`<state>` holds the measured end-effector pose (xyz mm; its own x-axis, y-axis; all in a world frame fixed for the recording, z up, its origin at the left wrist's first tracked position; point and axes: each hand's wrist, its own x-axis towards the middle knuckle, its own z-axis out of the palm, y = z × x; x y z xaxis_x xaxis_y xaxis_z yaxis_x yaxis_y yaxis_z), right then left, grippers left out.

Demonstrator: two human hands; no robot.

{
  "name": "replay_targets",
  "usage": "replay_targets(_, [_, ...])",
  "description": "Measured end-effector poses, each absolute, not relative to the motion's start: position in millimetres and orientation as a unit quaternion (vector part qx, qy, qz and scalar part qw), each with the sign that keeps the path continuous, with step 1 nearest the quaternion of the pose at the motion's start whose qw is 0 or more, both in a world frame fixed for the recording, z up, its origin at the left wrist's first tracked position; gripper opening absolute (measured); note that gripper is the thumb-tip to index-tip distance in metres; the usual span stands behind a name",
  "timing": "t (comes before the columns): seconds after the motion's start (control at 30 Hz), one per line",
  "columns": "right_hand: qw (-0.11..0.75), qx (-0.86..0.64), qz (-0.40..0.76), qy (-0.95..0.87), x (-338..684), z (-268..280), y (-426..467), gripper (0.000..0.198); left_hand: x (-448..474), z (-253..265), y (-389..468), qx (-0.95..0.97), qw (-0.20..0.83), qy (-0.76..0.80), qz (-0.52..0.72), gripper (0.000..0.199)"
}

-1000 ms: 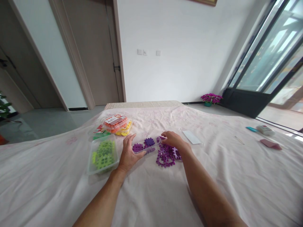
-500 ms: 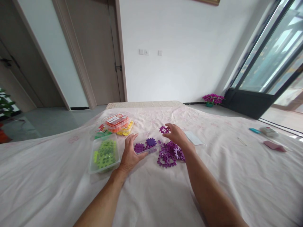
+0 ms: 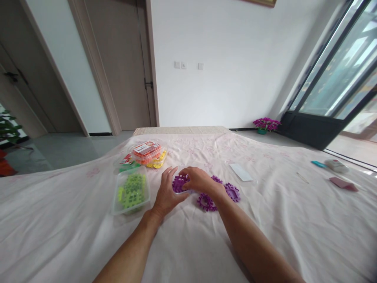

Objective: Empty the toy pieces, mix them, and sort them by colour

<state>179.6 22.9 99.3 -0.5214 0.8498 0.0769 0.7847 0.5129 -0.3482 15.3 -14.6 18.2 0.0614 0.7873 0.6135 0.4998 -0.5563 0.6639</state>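
Observation:
A clear plastic box (image 3: 190,192) with purple interlocking building pieces (image 3: 179,184) in it stands on the cloth, mostly covered by my hands. My left hand (image 3: 167,193) grips its left end, thumb along the near side and fingers at the far side. Over the box, my right hand (image 3: 198,181) has its fingertips closed on a purple toothed piece (image 3: 185,184), partly hidden by the fingers. Beneath and beside my right wrist lies a loose pile of purple pieces (image 3: 206,202), with a frame-like purple piece (image 3: 233,192) at its right.
Left of my hands is a box of green pieces (image 3: 132,192). Behind it are stacked clear boxes with orange pieces (image 3: 146,151) and yellow pieces (image 3: 159,160). A white card (image 3: 240,172) lies to the right. Further right are a pink item (image 3: 343,183) and a pale packet (image 3: 336,165).
My right hand has moved left and down with the purple piece, from above the pile into the box. My left hand stays at the box, shifted slightly right.

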Motion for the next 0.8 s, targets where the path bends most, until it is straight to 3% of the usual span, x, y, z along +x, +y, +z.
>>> replay_targets(0.27, [0.077, -0.460, 0.154, -0.871, 175.6, 90.6, 31.5, 0.042, 20.9, 19.7, -15.7, 0.728, 0.115, 0.440, 0.513, 0.092])
replay_targets(0.53, [0.143, -0.509, 0.141, -0.837, 195.3, 114.9, 28.7, 0.028, 18.5, 21.0, -15.2, 0.699, 0.149, 0.450, 0.535, 0.089])
replay_targets(0.8, [0.013, -0.540, 0.082, -0.838, 195.9, 122.7, 18.4, 0.020, 16.5, 21.7, -16.2, 0.705, 0.148, 0.474, 0.507, 0.064])
